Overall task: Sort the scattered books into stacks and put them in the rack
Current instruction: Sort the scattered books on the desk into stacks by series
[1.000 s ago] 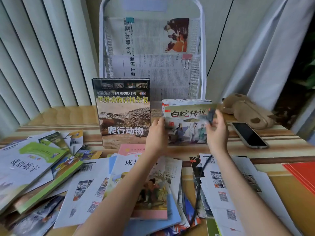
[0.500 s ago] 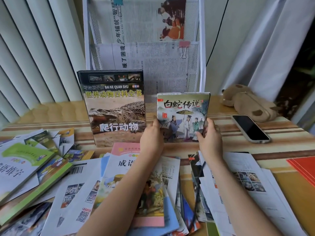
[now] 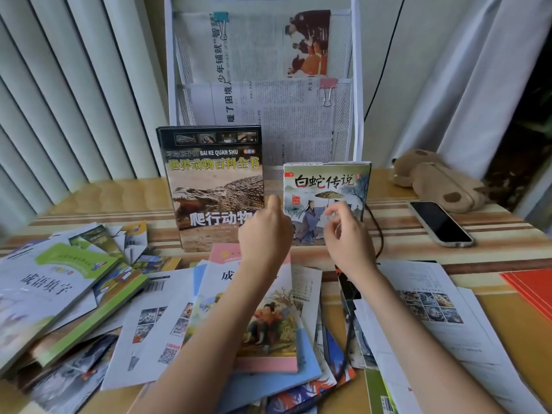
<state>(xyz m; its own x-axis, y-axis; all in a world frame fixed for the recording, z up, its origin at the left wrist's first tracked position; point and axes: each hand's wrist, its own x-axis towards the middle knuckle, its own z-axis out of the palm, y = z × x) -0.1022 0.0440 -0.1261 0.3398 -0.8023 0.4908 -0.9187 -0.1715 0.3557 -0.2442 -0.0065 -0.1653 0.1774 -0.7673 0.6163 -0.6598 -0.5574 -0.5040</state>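
Since half a second ago both hands have let go of the small painted book, which now stands on its own at the back of the table, leaning on the white rack. I read that as this stack being parked upright, just right of the crocodile book.

Left hand: open, fingers fairly straight, fingertip touching or just beside the painted book's left edge; cannot tell which. Right hand: fingers loosely curled, holding nothing, in front of the cover's lower right part, apart from it as far as I can see.

Rack pockets hold clipped newspapers only; no books inside yet. Scattered books cover the near and left edges of the table, beneath both forearms. Phone near the right edge.

Judgement: early stage; most sorting remains.
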